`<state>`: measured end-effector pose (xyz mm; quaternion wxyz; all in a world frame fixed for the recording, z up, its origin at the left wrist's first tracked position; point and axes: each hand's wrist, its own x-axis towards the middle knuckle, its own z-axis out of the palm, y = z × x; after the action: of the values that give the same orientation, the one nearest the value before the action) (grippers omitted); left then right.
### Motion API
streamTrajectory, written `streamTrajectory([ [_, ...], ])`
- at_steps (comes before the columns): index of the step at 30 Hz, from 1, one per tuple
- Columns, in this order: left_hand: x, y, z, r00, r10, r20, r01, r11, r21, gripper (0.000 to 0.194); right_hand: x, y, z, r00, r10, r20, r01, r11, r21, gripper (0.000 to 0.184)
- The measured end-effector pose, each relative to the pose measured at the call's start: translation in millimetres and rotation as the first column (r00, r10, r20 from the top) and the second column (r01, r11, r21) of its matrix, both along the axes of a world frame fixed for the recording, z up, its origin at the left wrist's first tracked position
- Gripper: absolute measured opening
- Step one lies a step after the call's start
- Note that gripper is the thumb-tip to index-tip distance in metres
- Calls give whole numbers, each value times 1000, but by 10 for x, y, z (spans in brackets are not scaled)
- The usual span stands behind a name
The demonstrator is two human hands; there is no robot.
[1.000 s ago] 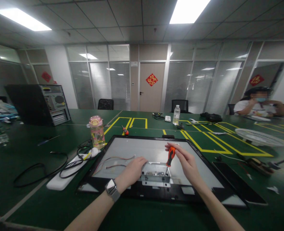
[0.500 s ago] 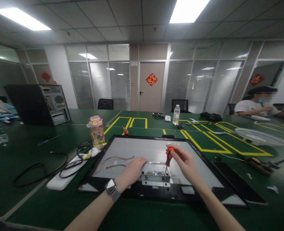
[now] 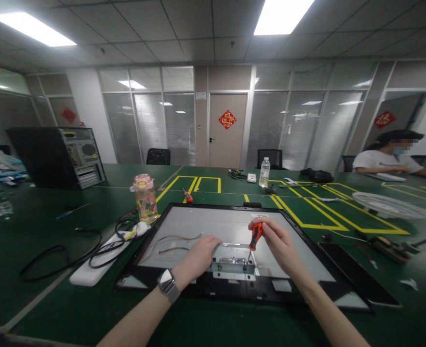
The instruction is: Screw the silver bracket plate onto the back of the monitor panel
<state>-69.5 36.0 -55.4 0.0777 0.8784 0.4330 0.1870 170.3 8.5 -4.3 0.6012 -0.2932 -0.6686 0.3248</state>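
Observation:
My right hand pinches the orange and black handle of a screwdriver, held almost upright with a slight tilt. The screwdriver's tip goes down to the right end of a metal bracket. At the bracket's left end, my left hand grips it with the fingers together; the fingertips are partly hidden. On the same wrist sits a watch. Beneath the bracket lies a flat display panel with a grey back and black frame. Thin wires lie loose on the panel, left of the bracket.
A white power strip with black cables and a pink-lidded bottle stand left. Farther back is a computer case. Right of the panel lie a black slab and a clear disc. A masked person sits far right.
My right hand shifts and turns slightly around the screwdriver handle, while the tip stays at the bracket. My left hand has not moved. The person at far right has lowered their arms.

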Motion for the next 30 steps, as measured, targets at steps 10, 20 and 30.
streamTrajectory([
  [10,-7,37,-52,1000,-6,-4,7,1000,23,55,-21,-12,25,991,110,-78,-119,987,-110,22],
  [20,-2,33,-56,1000,-5,16,5,1000,6,56,-54,-35,41,964,181,-196,-216,961,-175,27],
  [30,-1,24,-35,999,-15,32,14,1000,8,51,-21,23,-23,985,119,-128,-138,979,-148,23],
])
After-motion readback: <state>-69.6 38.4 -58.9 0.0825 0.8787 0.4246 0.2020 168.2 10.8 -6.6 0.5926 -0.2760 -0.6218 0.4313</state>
